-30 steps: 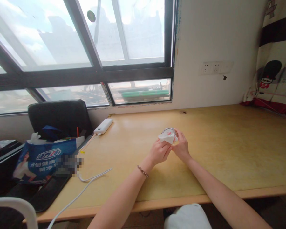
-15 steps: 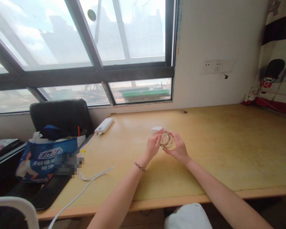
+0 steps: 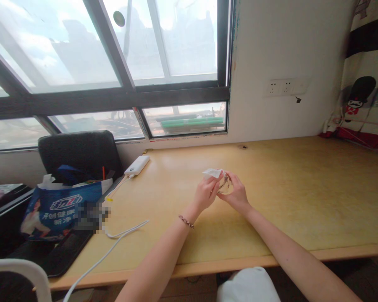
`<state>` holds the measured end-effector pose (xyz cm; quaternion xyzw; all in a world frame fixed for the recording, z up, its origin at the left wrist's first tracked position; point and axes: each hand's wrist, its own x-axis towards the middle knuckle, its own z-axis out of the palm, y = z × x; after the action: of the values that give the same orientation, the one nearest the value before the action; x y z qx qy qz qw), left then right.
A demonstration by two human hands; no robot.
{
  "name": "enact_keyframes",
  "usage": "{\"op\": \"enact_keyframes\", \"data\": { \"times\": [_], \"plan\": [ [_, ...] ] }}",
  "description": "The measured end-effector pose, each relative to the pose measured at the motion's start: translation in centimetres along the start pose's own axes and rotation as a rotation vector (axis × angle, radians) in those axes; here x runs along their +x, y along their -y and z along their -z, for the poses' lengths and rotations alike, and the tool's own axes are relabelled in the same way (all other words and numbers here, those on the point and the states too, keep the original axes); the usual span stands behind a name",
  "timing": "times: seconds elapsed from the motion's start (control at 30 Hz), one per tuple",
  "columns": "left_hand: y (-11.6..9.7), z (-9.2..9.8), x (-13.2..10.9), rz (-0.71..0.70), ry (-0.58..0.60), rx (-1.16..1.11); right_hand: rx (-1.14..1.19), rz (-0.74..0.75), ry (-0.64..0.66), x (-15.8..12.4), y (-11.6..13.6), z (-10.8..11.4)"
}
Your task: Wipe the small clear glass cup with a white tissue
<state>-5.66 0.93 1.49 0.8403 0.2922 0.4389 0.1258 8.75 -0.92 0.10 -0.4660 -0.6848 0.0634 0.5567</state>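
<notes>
Above the wooden desk (image 3: 302, 197), my right hand (image 3: 238, 194) curls its thumb and fingers around a small round, ring-like object (image 3: 226, 183), shiny and partly see-through. Its exact kind is unclear at this size. My left hand (image 3: 205, 195) is closed on a white tissue (image 3: 211, 172) that sticks out past the fingertips, pressed against the left side of the round object. The left fingers hide part of the object. A beaded bracelet (image 3: 186, 221) circles my left wrist.
To the left on the desk lie a white power bank (image 3: 137, 165) and a white cable (image 3: 119, 237). A blue shopping bag (image 3: 61, 214) stands by a black chair (image 3: 78, 153). A white curved armrest (image 3: 22, 268) shows at lower left. Wall sockets (image 3: 280, 87) sit behind the desk.
My left hand has shifted slightly right and turned over the round object, bringing the tissue with it. More of the tissue shows now, and the ring-like object appears tilted.
</notes>
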Motion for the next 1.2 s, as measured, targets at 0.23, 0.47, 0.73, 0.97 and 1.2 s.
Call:
{"op": "enact_keyframes", "data": {
  "times": [0.23,0.47,0.73,0.97,1.2],
  "plan": [
    [0.6,0.3,0.1,-0.003,-0.014,0.172,-0.005,-0.071,-0.045,0.3,-0.1,0.2],
    [0.2,0.3,0.0,-0.048,-0.002,0.204,-0.024,-0.128,-0.141,0.3,-1.1,0.0],
    [0.0,0.5,-0.4,-0.190,0.023,0.130,-0.032,-0.163,-0.184,0.3,-1.4,0.0],
    [0.2,0.4,-0.4,-0.079,-0.022,0.162,-0.024,-0.101,-0.148,0.4,-1.0,0.2],
    [-1.2,0.2,-0.5,-0.180,0.083,0.116,-0.006,-0.057,-0.021,0.2,-0.7,0.1]
  ]
}}
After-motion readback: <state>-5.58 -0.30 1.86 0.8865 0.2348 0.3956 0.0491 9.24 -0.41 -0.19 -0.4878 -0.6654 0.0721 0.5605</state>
